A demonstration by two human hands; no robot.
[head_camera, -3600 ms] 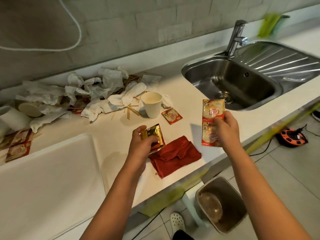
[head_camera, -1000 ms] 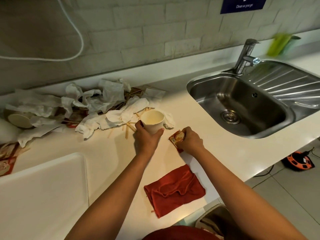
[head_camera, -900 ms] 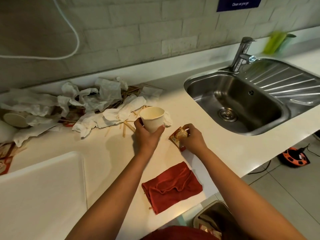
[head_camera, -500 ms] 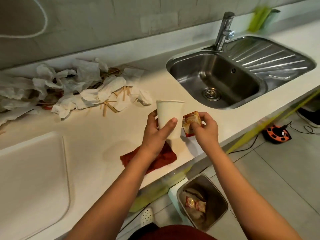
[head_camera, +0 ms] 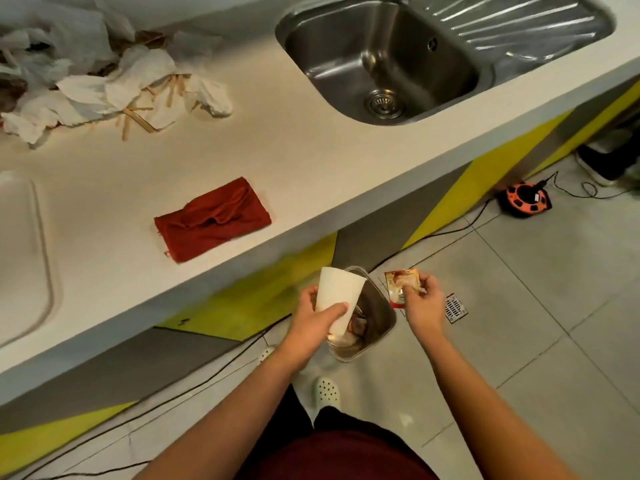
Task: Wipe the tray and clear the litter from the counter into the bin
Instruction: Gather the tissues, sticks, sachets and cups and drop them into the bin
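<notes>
At the far left edge of the counter (head_camera: 294,161) lies the white tray (head_camera: 24,258), only partly in view and showing nothing but its bare surface. Behind it, toward the wall, sits a heap of crumpled paper napkins (head_camera: 100,84) mixed with thin wooden stir sticks (head_camera: 138,117). Nearer the front edge, a red cloth (head_camera: 211,220) lies folded and rumpled, flat on the counter, apart from the tray and the heap. Further right, the steel sink (head_camera: 388,60) is sunk into the counter, its basin showing only the drain.

Below the counter edge, on the tiled floor, stands the metal bin (head_camera: 377,317), with some crumpled wrappers and paper visible inside. The left hand (head_camera: 311,327) grips a white paper cup (head_camera: 337,297), fingers and thumb wrapped round its lower part, and holds it tilted directly over the bin. Just right of the bin's rim, the right hand (head_camera: 420,306) pinches a red and white sachet (head_camera: 401,284) between thumb and fingertips; its print is too blurred to read. At the far right, an orange cable reel (head_camera: 523,200) sits on the floor.
</notes>
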